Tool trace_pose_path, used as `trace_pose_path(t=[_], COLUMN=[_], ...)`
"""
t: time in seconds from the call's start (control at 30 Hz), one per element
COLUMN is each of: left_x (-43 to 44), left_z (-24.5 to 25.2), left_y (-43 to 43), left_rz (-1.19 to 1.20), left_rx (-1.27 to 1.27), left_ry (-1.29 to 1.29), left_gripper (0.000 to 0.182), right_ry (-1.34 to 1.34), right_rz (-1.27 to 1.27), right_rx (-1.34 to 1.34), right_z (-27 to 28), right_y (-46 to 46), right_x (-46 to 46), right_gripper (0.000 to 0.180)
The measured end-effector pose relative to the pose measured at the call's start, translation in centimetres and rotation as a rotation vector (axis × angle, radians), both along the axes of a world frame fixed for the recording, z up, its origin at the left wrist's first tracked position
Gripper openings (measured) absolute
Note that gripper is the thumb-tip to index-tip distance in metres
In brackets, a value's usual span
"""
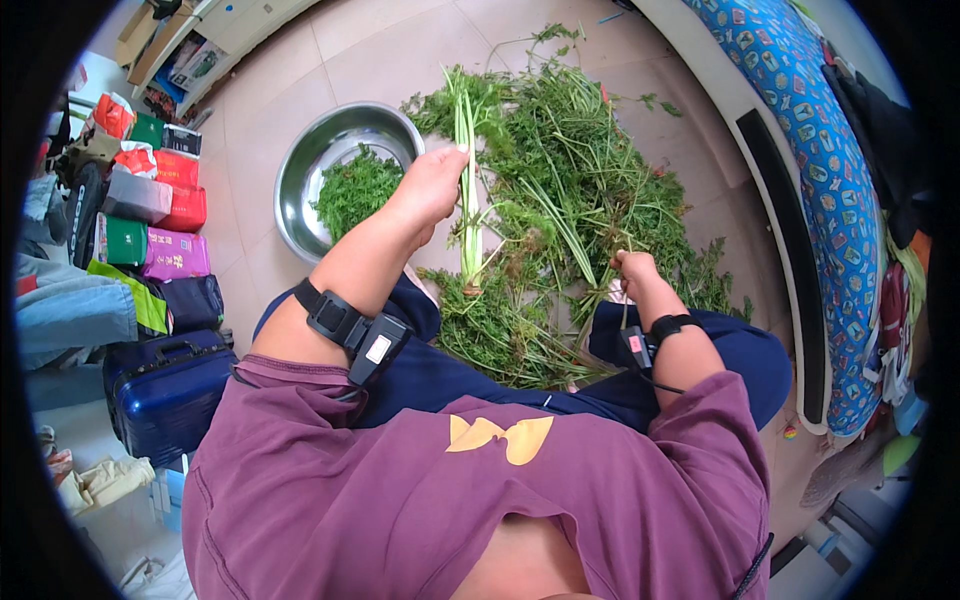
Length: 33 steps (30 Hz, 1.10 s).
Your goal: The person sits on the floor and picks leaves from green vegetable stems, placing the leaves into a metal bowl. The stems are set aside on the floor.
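My left hand (429, 187) grips a bundle of pale green stalks (470, 240) between thumb and fingers. The stalks stand nearly upright in the picture, a brownish root end at the bottom and feathery leaves around the top. Partly behind my left wrist is a steel basin (296, 180) with plucked green leaves (356, 191) in it. My right hand (636, 271) is closed, pinching a thin stem (625, 311) that hangs below the fingers. Beside and beyond it spreads a large heap of feathery-leaved greens (577, 142) on the floor, with a few loose pale stalks (559, 221) on top.
Tiled floor (262, 112) lies around the heap. Gift bags and boxes (176, 187) and a blue suitcase (172, 390) line the left side. A bed (817, 225) with a blue patterned cover borders the right. A cabinet (240, 30) stands at upper left.
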<state>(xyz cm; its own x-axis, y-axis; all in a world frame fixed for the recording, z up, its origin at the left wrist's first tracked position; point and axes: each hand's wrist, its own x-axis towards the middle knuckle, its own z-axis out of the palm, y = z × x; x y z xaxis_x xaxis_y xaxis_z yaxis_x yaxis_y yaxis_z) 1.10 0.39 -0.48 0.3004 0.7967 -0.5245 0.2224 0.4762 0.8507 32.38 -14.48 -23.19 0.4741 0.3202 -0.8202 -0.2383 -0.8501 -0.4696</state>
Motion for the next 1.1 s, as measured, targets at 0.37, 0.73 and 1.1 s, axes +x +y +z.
trace_pose_path(t=[0.37,0.73,1.1], left_x=[-1.1,-2.8,-3.1], left_z=[0.9,2.6,1.6], left_y=[0.5,1.5,1.6], left_rz=[0.055,0.197,0.182], left_rx=[0.049,0.084,0.074], left_ry=[-0.048,-0.025,0.028], left_gripper=[0.027,0.030,0.030], right_ry=[0.097,0.338,0.176], right_rz=[0.281,0.473,0.241], right_rx=[-0.219,-0.489,-0.112], right_z=[-12.5,-11.6,-16.1], right_y=[-2.8,-3.8,-4.5], right_x=[-4.4,-6.4,-7.6], right_gripper=[0.045,0.039,0.023])
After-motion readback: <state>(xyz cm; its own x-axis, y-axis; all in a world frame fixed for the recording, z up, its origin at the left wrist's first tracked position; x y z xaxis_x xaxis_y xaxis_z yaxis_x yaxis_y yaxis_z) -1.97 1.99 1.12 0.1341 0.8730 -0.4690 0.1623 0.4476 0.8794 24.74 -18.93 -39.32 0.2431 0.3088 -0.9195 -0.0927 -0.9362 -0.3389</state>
